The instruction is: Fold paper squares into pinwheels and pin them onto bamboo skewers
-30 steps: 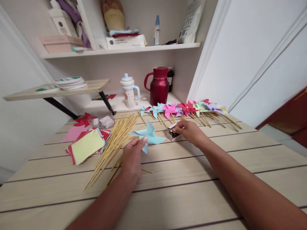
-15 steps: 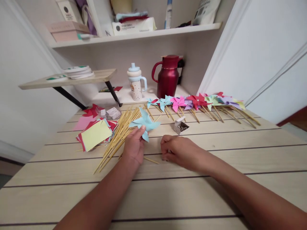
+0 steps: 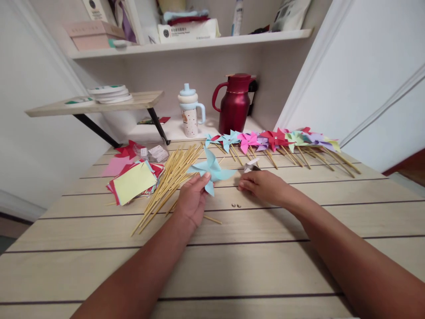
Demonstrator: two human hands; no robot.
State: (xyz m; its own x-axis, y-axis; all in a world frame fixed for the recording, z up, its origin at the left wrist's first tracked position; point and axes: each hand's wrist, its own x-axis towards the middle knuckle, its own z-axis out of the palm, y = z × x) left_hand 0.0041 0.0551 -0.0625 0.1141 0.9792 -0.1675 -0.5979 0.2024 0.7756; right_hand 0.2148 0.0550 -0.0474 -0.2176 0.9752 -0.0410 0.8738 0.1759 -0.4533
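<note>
My left hand (image 3: 192, 200) pinches a light blue paper pinwheel head (image 3: 211, 169) a little above the wooden table (image 3: 252, 261). My right hand (image 3: 264, 186) is closed in a pinch at the table just right of the pinwheel; what it holds, if anything, is too small to see. Behind its fingers stands a small open box (image 3: 251, 165). Two tiny metal pins (image 3: 236, 205) lie on the table in front of the right hand. A heap of bamboo sticks (image 3: 172, 177) lies left of my left hand.
A row of finished coloured pinwheels on sticks (image 3: 275, 141) lies along the table's back edge. A stack of coloured paper squares (image 3: 133, 182) sits at the left. A red jug (image 3: 235, 103) and a spouted cup (image 3: 190, 110) stand on the low shelf behind.
My right hand left the small box, dropped to the table front, set down two small pins, then moved back up beside the pinwheel. My left hand kept hold of the blue pinwheel.
</note>
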